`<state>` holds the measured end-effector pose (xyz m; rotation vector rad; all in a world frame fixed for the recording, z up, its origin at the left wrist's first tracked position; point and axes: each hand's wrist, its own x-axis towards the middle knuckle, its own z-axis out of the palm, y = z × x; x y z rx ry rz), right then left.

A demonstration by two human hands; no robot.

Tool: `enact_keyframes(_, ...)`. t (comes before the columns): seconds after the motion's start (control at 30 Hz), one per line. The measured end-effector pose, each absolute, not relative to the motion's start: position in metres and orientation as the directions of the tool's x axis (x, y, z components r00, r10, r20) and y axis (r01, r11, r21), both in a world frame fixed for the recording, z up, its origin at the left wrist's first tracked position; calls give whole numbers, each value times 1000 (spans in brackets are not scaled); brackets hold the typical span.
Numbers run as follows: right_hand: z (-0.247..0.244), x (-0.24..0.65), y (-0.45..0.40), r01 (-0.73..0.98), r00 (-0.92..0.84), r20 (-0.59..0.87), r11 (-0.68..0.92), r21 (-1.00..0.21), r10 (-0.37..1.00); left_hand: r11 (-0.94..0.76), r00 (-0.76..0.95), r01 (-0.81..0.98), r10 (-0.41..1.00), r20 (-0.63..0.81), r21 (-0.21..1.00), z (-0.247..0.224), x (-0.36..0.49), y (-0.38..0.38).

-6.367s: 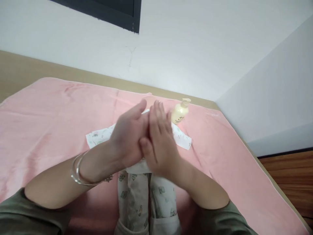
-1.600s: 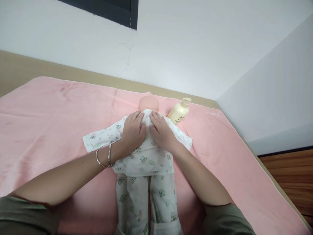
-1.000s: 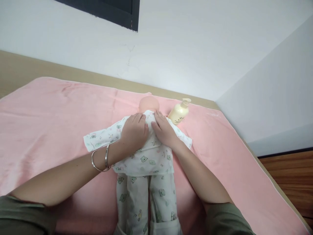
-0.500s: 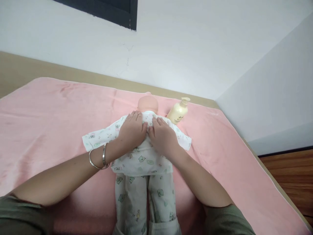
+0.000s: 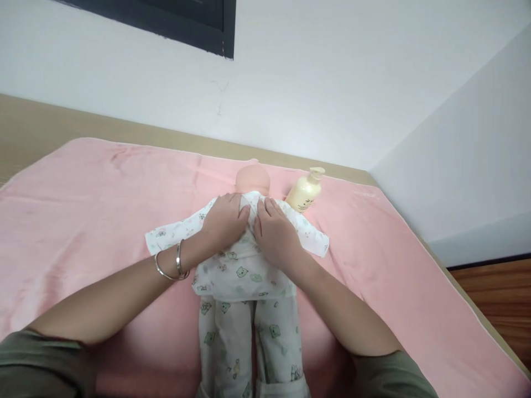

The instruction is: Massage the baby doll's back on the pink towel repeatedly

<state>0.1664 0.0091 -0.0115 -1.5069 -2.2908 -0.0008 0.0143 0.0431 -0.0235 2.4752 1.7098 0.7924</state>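
Note:
A baby doll lies stretched out with its bald head toward the wall; no face shows. It wears a white long-sleeved top and matching trousers, both printed with small green animals. My left hand rests flat on the left of the doll's upper back, two silver bangles on that wrist. Opposite it, my right hand lies flat on the right side, thumbs close together. Both are open, fingers pointing toward the head. The cloth between them is creased.
Beside the doll's right shoulder area a cream pump bottle leans on the pink blanket. The blanket covers a wooden surface against a white wall. A dark frame hangs above; brown wood shows at the right.
Both hands stay on the upper back, with fingers shifted slightly and the cloth between them more wrinkled. The whole view has moved a little, so everything sits slightly lower and further right.

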Motion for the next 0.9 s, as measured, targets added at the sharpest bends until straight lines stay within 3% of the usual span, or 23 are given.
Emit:
enact_keyframes(0.17, -8, 177, 38, 857, -290, 273, 376, -353, 917, -451, 290, 868, 798, 528, 205, -36, 25, 21)
enact_keyframes(0.3, -9, 180, 48, 897, -247, 250, 319, -306, 936, -432, 268, 877, 802, 534, 209, -39, 29, 9)
enact_keyframes(0.47, -10, 167, 14, 903, -321, 310, 388, -185, 895, -474, 321, 837, 829, 457, 272, -28, 15, 39)
enact_keyframes(0.53, -10, 163, 5, 872, -372, 322, 446, -200, 871, -446, 297, 839, 856, 424, 313, -27, 12, 47)
enact_keyframes(0.6, -10, 164, 7, 843, -401, 321, 483, -238, 858, -461, 310, 845, 834, 456, 270, -30, 13, 46)
enact_keyframes(0.67, -10, 169, 19, 841, -370, 304, 456, -291, 878, -495, 340, 847, 785, 519, 194, -34, 18, 35)
enact_keyframes(0.77, -11, 179, 43, 855, -288, 266, 372, -362, 920, -485, 317, 853, 775, 546, 193, -39, 27, 13)
enact_keyframes(0.9, -11, 181, 48, 894, -246, 269, 325, -308, 931, -496, 331, 838, 792, 513, 225, -34, 28, 8)
